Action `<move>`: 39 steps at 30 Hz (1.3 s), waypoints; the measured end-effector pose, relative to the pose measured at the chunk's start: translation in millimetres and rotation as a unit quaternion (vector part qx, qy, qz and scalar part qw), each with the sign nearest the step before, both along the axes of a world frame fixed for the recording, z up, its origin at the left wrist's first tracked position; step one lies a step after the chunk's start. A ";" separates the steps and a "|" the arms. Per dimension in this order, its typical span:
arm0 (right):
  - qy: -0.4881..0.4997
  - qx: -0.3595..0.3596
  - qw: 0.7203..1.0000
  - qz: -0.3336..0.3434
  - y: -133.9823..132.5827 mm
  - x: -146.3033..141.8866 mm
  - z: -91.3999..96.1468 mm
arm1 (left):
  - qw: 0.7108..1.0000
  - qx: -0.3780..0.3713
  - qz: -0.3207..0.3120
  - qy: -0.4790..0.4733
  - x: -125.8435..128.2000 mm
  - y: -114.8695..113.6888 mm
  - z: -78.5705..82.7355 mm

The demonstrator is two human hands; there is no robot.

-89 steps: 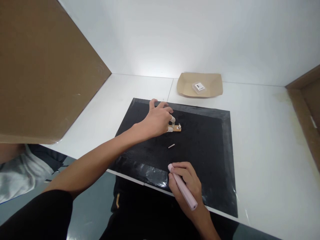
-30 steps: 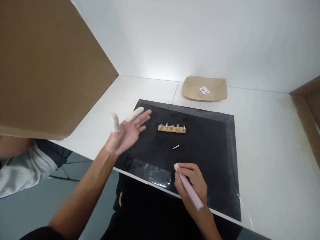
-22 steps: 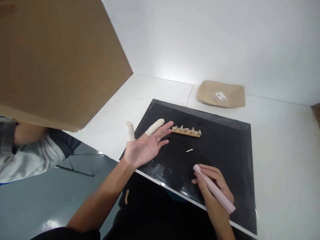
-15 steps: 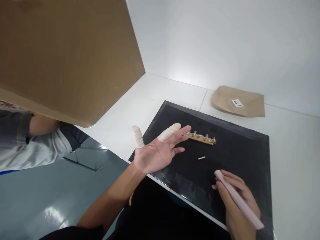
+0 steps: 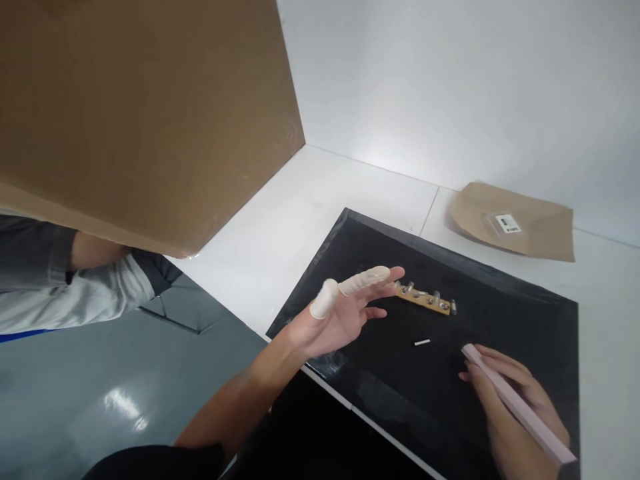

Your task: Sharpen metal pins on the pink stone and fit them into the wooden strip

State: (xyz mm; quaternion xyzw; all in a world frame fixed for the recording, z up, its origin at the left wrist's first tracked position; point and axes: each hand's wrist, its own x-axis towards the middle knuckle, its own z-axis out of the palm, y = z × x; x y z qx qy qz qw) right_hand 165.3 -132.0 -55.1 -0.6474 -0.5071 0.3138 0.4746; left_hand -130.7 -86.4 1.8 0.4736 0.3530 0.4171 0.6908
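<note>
Here, the right hand [image 5: 507,430] clasps the pink stick [image 5: 520,406] — length slanting forward-left — left hand [image 5: 341,324] spread loose.

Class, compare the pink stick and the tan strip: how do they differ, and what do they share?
The pink stick is gripped in the right hand; the tan strip lies on the mat. The pink stick's visible surface looks plain; the tan strip bears small shiny parts. Both are long and narrow.
</note>
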 end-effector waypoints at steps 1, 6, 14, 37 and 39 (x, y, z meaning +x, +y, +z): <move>0.002 -0.005 1.000 -0.001 0.2 -2.4 1.0 | 1.000 0.018 0.008 0.020 -0.1 -0.8 -0.7; 0.005 -0.050 0.997 -0.063 -7.4 -15.1 6.4 | 0.910 0.234 0.093 0.330 -8.7 -2.6 -17.3; -0.014 0.013 0.999 0.040 -13.9 -9.0 -9.0 | 0.756 0.334 -0.003 0.563 -8.6 32.2 -51.9; -0.083 0.098 0.989 0.078 -12.5 -7.0 -15.2 | 0.800 0.330 -0.026 0.500 14.8 79.9 -55.4; -0.081 0.099 0.989 0.081 -12.8 -6.9 -14.9 | 0.801 0.328 -0.023 0.501 15.6 79.8 -54.9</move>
